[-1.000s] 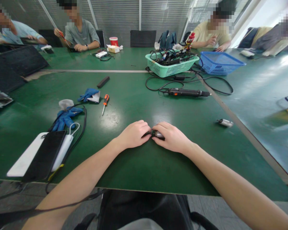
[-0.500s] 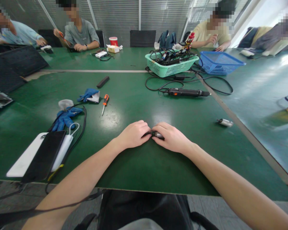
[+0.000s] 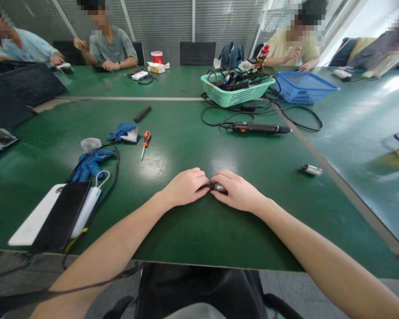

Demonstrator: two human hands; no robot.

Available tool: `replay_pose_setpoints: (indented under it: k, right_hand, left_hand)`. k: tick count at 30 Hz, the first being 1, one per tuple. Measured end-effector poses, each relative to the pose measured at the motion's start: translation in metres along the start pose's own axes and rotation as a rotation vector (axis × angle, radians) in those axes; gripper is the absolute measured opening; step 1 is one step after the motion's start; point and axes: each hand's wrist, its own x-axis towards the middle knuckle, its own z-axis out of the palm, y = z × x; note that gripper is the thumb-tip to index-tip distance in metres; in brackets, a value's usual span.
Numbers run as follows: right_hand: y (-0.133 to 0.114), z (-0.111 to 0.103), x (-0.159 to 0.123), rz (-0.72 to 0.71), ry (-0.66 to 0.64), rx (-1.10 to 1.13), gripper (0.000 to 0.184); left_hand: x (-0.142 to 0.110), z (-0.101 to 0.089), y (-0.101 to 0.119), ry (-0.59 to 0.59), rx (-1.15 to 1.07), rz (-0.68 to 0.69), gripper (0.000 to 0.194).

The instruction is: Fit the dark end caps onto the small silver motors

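Close together over the near middle of the green table (image 3: 199, 235), both of my hands have their fingers closed. My right hand (image 3: 237, 190) grips a small silver-and-black cylinder (image 3: 220, 188), which looks like a small motor. A thin dark piece (image 3: 204, 186) shows between the fingers of my left hand (image 3: 188, 186) and meets the cylinder's left end; its kind is mostly hidden. To the right lies a similar silver cylinder (image 3: 311, 170). Left of my hands rests an orange-handled screwdriver (image 3: 146, 139).
An electric screwdriver (image 3: 261, 128) with a looped cable lies beyond my hands. Behind it stand a green basket (image 3: 236, 95) of tools and a blue basket (image 3: 304, 91). Blue gloves (image 3: 89, 164), a black phone (image 3: 61, 217) and a white power bank (image 3: 86, 210) are at left. Several people sit around.
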Motion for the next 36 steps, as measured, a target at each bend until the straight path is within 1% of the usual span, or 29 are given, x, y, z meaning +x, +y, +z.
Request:
replay_pose_setpoints:
  k: [12, 20, 28, 36]
  right_hand:
    - [-0.0018, -0.0011, 0.0007, -0.006, 0.013, 0.005, 0.014]
    - [-0.0028, -0.0002, 0.0013, -0.009, 0.024, -0.032, 0.013]
    - [-0.0022, 0.0004, 0.0017, -0.007, 0.026, -0.039, 0.012]
    - [-0.0046, 0.0009, 0.0024, -0.012, 0.027, -0.093, 0.011]
  left_hand:
    - [-0.0001, 0.0010, 0.0006, 0.018, -0.011, 0.000, 0.023]
    - [0.0013, 0.0015, 0.0027, 0.028, 0.006, -0.014, 0.025]
    - [0.0004, 0.0032, 0.0012, 0.015, 0.011, -0.018, 0.025]
    - [0.0017, 0.0021, 0.0028, 0.013, -0.002, -0.024, 0.025]
